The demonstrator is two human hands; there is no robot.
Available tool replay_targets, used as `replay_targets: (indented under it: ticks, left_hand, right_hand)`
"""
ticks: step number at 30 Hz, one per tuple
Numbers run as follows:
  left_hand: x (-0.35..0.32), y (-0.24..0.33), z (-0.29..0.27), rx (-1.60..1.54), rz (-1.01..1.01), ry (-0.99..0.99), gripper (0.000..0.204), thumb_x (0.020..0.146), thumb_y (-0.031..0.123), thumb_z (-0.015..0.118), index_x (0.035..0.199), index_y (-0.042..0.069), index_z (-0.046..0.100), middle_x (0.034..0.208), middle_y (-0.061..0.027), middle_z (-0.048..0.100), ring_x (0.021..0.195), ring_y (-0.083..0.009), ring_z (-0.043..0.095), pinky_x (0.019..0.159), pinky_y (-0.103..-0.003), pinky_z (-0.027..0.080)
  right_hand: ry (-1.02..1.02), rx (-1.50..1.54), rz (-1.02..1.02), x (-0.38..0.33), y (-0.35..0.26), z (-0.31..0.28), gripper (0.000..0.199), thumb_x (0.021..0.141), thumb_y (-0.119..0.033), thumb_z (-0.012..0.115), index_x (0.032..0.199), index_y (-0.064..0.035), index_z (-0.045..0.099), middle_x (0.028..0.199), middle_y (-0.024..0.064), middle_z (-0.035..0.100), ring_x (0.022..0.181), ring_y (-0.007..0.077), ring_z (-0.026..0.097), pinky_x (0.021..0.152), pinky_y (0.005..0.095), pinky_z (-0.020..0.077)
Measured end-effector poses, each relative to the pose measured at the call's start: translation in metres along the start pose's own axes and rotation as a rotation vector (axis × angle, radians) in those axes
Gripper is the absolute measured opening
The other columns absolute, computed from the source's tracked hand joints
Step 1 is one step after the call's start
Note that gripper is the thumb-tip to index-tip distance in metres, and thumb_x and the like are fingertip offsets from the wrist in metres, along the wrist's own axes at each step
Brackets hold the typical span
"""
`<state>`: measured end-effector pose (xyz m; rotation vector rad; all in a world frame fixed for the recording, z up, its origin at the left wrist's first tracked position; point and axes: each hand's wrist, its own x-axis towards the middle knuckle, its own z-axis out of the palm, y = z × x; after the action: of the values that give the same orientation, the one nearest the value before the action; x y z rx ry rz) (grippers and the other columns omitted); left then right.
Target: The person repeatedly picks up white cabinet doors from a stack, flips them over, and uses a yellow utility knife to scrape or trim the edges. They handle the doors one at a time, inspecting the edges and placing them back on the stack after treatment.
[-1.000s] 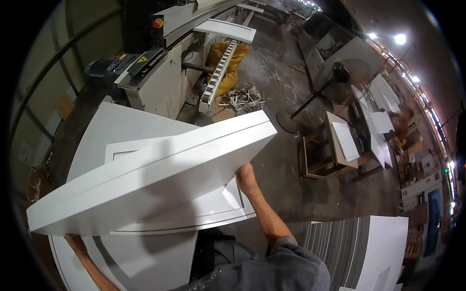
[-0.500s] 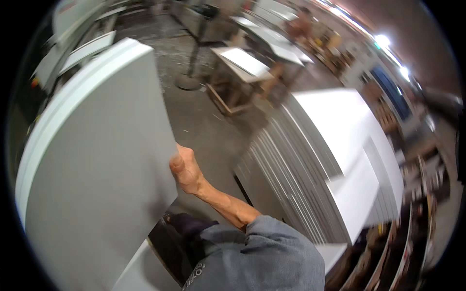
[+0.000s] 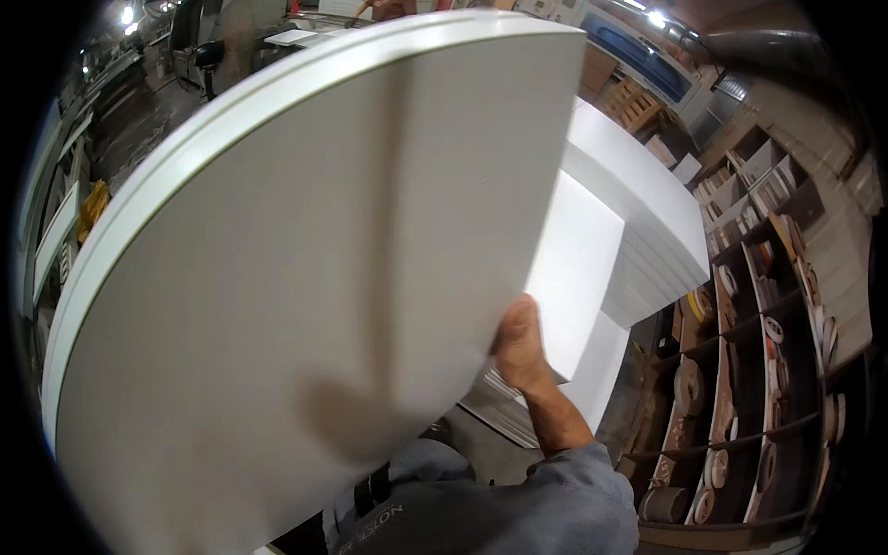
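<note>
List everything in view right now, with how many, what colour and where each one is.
large panel: one, greyish face with white curved edge, left and middle
panel stack: one, white, right of the large panel
shelving: dark, lower right; unit count unclear
rolls: several, mostly pale tan, on the shelving
pallet: one, wood-brown, upper right
framed panel: one, blue, top right
duct: one, dark, top right
bag: one, yellow, far left
lights: several, white, along the top
floor: grey, lower middle
shirt: one, grey, bottom
right hand: one, bare, gripping the large panel's right edge
left hand: not in view
</note>
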<state>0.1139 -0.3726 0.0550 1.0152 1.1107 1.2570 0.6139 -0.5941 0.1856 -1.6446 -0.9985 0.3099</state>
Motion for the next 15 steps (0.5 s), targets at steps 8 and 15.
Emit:
replay_targets:
  ticks: [8,15]
  left_hand:
    - [-0.163,-0.021,0.177,0.041,-0.276,0.055,0.068,0.1,0.05,0.052,0.142,-0.002,0.039,0.137,-0.0186,0.052,0.122,-0.0296,0.055,0.102,-0.043,0.047]
    - [-0.262,-0.062,0.33,0.193,-0.54,-0.13,0.066,0.095,0.032,0.067,0.137,-0.011,0.039,0.123,-0.0224,0.059,0.107,-0.0295,0.062,0.094,-0.041,0.052]
  right_hand:
    - [0.116,-0.241,0.383,0.0,0.105,-0.233,0.082,0.1,-0.066,0.033,0.099,0.0106,0.06,0.093,0.0133,0.065,0.092,0.0202,0.056,0.087,0.0348,0.0463]
    - [-0.059,-0.513,0.532,0.065,0.217,-0.371,0.077,0.1,-0.06,0.036,0.09,0.0122,0.061,0.086,0.0247,0.065,0.087,0.0274,0.06,0.086,0.0425,0.0464]
